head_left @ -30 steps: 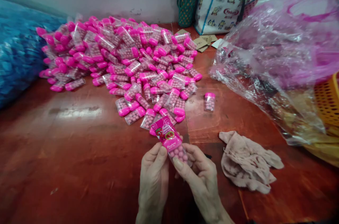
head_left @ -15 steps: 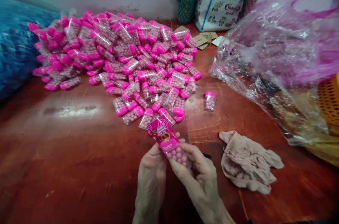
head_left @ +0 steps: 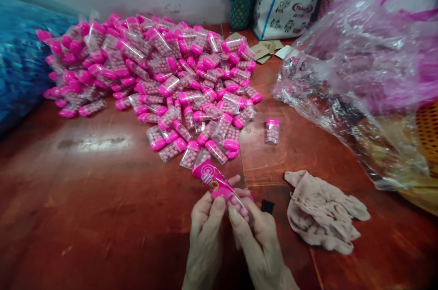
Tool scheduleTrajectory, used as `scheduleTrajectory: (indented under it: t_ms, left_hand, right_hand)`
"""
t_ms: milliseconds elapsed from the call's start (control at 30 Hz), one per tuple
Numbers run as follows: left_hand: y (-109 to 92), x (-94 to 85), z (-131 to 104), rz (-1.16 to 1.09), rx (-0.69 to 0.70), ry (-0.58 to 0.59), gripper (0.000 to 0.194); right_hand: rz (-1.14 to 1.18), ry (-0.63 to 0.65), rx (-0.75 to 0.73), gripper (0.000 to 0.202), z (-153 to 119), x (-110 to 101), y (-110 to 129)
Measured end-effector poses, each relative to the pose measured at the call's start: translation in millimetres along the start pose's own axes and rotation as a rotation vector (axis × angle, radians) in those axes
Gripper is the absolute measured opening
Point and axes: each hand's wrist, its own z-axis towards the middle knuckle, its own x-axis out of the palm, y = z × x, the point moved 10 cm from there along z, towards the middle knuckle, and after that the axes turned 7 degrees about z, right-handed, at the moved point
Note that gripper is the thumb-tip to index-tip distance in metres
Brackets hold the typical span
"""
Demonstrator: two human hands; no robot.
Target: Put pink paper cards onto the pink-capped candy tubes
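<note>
A clear candy container (head_left: 239, 208) filled with pink balls is held tilted at the front centre. A shiny pink printed sleeve (head_left: 214, 178) covers its upper part. My left hand (head_left: 207, 226) pinches the sleeve's lower part, thumb on top. The container's bare lower end is gripped by my right hand (head_left: 258, 230), with the thumb along it. The fingers beneath are partly hidden. Just beyond lies a big heap of similar pink-capped containers (head_left: 178, 93), and a single container (head_left: 272, 132) stands apart to its right.
A crumpled beige cloth (head_left: 323, 210) lies right of my hands, near a small black piece (head_left: 267, 207). Clear and pink plastic bags (head_left: 349, 71) fill the right side, by an orange basket (head_left: 429, 130). A blue bag (head_left: 27, 57) is at left. A white printed bag (head_left: 287, 0) stands behind.
My left hand has shifted right and its thumb now presses the sleeve. The container has turned somewhat onto its edge and moved slightly right and down with my hands.
</note>
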Motion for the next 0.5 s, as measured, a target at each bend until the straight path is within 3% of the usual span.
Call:
scheduleTrajectory:
  t_ms: [200, 333, 400, 500]
  left_hand:
    - [-9, -9.1, 6, -0.13, 0.077, -0.006, 0.033]
    - [-8, -10.8, 6, -0.116, 0.054, -0.081, 0.022]
    - [-6, -8.8, 3, -0.128, 0.049, -0.112, 0.019]
    - [-2, 3.4, -3, -0.123, 0.043, -0.058, 0.02]
  right_hand:
    - [-0.041, 0.036, -0.097, 0.015, 2, 9, 5]
    - [-0.039, 0.049, -0.103, 0.018, 0, 13, 0]
    - [-0.012, 0.018, -0.08, 0.022, -2, 11, -1]
    - [-0.004, -0.061, -0.06, 0.025, -5, 4, 2]
